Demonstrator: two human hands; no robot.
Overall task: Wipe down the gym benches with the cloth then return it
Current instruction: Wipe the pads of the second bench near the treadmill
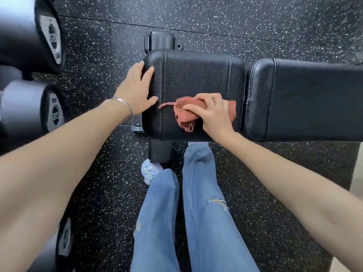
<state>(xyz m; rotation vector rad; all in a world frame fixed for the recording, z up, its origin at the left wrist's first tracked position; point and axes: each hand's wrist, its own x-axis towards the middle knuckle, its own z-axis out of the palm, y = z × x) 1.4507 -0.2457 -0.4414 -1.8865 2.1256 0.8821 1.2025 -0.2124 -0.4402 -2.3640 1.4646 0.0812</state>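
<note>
- Blue jeans (196,213) fill the bottom middle of the view, torn at the right knee; a pale blue shoe (148,171) shows beside the left leg, near the bench's base
- both bare forearms reach forward from the lower corners; a thin silver bracelet (125,105) circles the left wrist
- left hand (135,89) lies flat with straight fingers over the left end of the black seat pad (196,75), holding nothing; its thumb rests on the pad's top
- right hand (214,112) is curled over the bunched reddish cloth (186,114), grasping it and pressing it down on the seat pad near the pad's front right part; a loose corner of the cloth trails toward the left hand
- a second black back pad (314,99) lies just right of the seat pad, a narrow gap between them
- grey dumbbells (51,36) sit at the left edge, blurred
- speckled black floor (235,20) lies under everything
</note>
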